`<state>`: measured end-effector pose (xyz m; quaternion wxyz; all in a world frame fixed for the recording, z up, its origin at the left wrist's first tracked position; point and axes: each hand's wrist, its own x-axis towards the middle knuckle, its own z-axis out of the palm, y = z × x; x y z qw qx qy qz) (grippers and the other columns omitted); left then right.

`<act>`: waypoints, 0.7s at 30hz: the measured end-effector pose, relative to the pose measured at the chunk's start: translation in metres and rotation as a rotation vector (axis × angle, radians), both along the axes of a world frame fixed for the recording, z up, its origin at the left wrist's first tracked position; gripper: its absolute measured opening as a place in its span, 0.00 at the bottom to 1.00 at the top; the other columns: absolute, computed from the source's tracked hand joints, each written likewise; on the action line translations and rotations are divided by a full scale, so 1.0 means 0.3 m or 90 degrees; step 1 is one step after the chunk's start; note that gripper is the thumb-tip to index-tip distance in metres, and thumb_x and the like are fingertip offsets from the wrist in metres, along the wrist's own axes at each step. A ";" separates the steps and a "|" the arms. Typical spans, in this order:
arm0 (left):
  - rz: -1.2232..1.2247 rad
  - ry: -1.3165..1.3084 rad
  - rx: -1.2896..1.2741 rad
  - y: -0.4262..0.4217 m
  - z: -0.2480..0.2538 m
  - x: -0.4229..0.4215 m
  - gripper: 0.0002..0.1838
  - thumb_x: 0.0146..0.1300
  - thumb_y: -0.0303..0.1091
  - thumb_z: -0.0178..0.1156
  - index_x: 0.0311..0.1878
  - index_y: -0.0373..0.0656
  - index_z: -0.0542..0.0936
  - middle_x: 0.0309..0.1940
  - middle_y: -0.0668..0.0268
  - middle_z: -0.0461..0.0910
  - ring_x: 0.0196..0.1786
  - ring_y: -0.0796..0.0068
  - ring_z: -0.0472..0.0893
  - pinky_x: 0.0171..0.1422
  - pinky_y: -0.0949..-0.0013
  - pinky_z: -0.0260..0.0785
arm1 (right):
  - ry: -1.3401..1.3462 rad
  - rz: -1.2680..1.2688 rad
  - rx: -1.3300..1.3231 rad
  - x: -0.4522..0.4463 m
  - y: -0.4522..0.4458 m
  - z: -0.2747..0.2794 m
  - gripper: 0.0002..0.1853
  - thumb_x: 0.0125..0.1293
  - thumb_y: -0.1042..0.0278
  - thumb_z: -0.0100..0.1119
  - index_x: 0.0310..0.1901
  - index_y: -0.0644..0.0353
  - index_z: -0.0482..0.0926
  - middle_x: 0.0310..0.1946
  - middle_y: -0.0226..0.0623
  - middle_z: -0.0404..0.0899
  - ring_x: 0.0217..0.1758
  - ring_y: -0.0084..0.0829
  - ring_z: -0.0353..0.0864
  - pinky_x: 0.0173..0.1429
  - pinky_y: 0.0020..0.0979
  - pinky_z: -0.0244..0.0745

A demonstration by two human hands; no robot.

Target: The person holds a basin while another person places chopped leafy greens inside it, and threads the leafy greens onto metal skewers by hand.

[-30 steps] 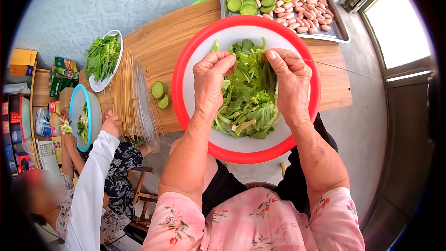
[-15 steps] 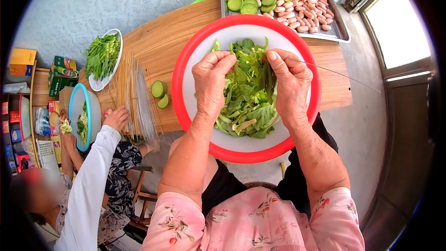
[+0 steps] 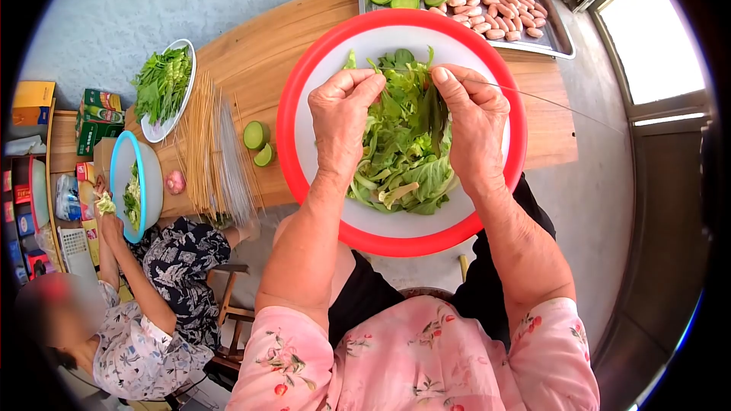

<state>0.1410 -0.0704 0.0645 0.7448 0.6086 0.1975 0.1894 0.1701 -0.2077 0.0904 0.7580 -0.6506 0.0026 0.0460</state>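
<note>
Over a white basin with a red rim [image 3: 288,118], both my hands are raised and pinching. A thin metal skewer [image 3: 544,99] is in the fingers of my right hand [image 3: 478,110], its long end pointing out to the right. Its other end reaches the fingertips of my left hand [image 3: 341,110], which are closed on it; whether a leaf is pinched there too is hidden. Green leaves hang just below my right fingertips. Beneath my hands, loose leafy greens [image 3: 415,171] fill the middle of the basin.
Left of the basin lie a cut green vegetable [image 3: 256,135], metal skewers [image 3: 234,156] and bamboo skewers [image 3: 202,144]. Further left are a plate of greens [image 3: 164,84], a pink bulb [image 3: 175,181] and another person beside a blue-rimmed bowl [image 3: 152,183]. A tray [image 3: 560,39] holds small sausages and green slices.
The white-sleeved arm beside the skewers has gone from view, uncovering the pink bulb. My hands still pinch the skewer and sit slightly higher in the view, as does the basin.
</note>
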 end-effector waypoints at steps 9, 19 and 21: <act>0.004 -0.003 0.057 0.004 -0.011 0.002 0.05 0.54 0.26 0.62 0.34 0.35 0.82 0.22 0.71 0.77 0.26 0.87 0.71 0.30 0.80 0.63 | -0.036 -0.017 -0.005 -0.002 0.004 -0.019 0.11 0.60 0.69 0.61 0.33 0.72 0.81 0.28 0.28 0.79 0.29 0.14 0.70 0.35 0.19 0.67; -0.016 -0.014 0.071 0.017 -0.013 0.001 0.06 0.53 0.27 0.63 0.34 0.35 0.82 0.22 0.72 0.77 0.26 0.87 0.71 0.30 0.80 0.63 | 0.100 0.030 0.094 0.018 -0.009 -0.021 0.10 0.61 0.68 0.59 0.39 0.67 0.80 0.30 0.33 0.81 0.33 0.19 0.76 0.43 0.21 0.71; -0.010 -0.018 0.079 0.020 -0.017 0.003 0.06 0.53 0.27 0.63 0.34 0.35 0.82 0.23 0.72 0.77 0.26 0.87 0.71 0.31 0.80 0.63 | 0.132 0.046 0.156 0.031 -0.012 -0.043 0.09 0.62 0.69 0.58 0.39 0.67 0.79 0.31 0.35 0.81 0.33 0.23 0.77 0.43 0.23 0.72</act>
